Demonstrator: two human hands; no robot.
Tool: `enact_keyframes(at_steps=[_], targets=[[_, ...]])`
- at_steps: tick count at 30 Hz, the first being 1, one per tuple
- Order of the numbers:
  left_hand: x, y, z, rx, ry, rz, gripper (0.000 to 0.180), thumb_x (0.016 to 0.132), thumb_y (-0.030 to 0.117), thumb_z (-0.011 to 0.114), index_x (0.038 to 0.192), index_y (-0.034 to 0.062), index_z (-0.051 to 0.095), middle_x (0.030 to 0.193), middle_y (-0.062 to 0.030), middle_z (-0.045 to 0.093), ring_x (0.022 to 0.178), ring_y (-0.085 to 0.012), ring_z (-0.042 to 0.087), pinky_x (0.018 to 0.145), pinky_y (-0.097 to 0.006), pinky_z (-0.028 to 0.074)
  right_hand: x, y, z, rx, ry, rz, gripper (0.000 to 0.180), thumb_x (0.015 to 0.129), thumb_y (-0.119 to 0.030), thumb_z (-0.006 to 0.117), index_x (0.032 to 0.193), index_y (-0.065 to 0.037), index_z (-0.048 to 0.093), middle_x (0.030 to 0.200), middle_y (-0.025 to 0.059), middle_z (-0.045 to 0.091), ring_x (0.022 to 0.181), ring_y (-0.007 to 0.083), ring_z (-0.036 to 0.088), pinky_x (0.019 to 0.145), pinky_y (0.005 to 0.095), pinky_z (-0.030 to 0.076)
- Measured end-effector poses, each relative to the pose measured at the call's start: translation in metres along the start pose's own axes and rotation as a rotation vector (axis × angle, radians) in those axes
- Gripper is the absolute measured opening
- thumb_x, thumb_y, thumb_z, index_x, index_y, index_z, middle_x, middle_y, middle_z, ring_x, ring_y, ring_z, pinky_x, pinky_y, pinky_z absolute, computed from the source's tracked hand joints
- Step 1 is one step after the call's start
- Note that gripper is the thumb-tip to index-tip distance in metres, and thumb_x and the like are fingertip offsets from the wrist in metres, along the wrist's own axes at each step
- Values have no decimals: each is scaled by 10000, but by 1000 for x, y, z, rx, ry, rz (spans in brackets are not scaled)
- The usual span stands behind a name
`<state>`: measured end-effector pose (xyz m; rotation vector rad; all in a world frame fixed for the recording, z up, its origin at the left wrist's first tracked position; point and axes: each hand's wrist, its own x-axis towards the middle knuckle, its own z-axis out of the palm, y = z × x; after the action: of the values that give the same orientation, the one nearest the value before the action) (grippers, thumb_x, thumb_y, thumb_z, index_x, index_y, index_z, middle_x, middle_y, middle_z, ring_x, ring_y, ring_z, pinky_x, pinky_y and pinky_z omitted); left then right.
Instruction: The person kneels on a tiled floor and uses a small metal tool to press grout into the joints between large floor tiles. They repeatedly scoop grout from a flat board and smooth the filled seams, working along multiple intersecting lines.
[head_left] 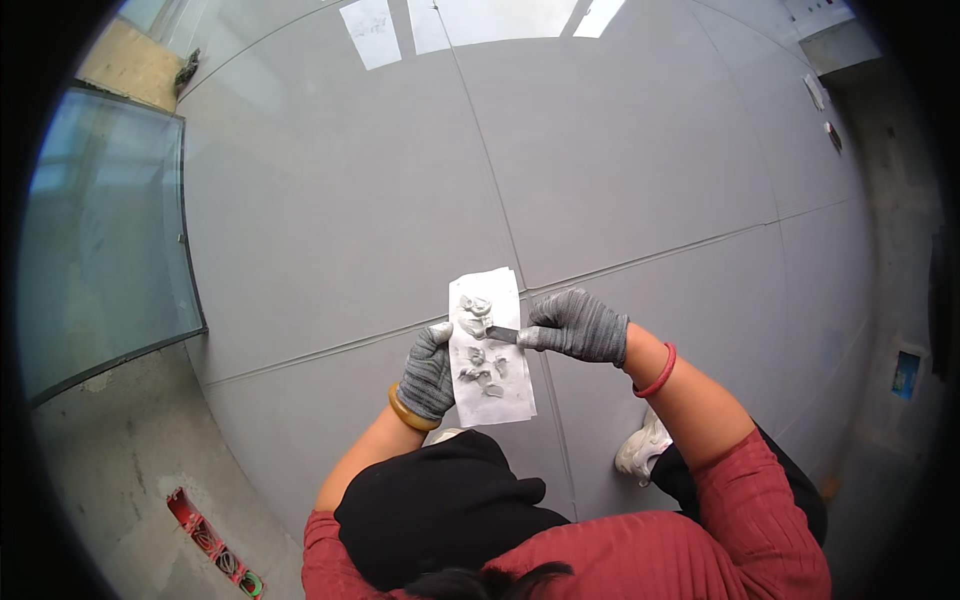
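My left hand (429, 372), in a grey knit glove, grips the left edge of a white sheet (516, 398), which looks like a small stack of paper. Dabs of whitish-grey paste (474, 318) lie on its upper part, with darker grey smears (482, 370) lower down. In my gloved right hand (577, 328) is a small dark flat scraper (502, 334), pinched between thumb and fingers. Its tip touches the paste from the right. Both hands are over the grey tiled floor (640, 190), near the crossing of tile joints.
Tile joints (650, 254) run across the floor. A glass panel (110, 230) stands at the left. Below it, a red box strip with wires (212, 545) is set in bare concrete (110, 450). Small items (833, 136) lie by the right wall. My shoe (642, 450) rests on the tiles.
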<state>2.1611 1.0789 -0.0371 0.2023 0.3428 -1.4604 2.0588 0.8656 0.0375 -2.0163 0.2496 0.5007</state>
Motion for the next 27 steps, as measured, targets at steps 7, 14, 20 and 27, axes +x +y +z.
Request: enact_keyframes(at_steps=[7,14,20,27], targets=[[7,1,-13,-76,-19,23,550,834,247,510,1305,-27,435,1210,-212,560,1112,-354,559,985,-495,444,-1,10,-10,-33,-76,82,502,868,-500,557,735,-28,663,631,136,591,613,253,575,635,386,474],[11,7,-8,70,102,51,657,816,291,521,1369,-20,349,1281,-215,508,1160,-375,522,1013,-511,417,18,2,-22,-534,-220,222,401,905,-391,520,785,-43,681,680,137,629,668,300,617,646,406,490],[11,6,-17,156,128,288,589,838,287,497,1338,-6,394,1253,-187,528,1136,-336,538,1006,-485,424,-3,67,-10,-778,-270,459,393,927,-407,459,915,-92,695,818,114,674,833,296,642,830,446,468],[13,10,-36,66,167,268,600,826,294,506,1341,5,399,1264,-183,529,1148,-343,531,1014,-494,413,25,128,-9,-483,-115,493,420,927,-436,481,944,-67,680,821,150,657,789,311,629,750,433,490]])
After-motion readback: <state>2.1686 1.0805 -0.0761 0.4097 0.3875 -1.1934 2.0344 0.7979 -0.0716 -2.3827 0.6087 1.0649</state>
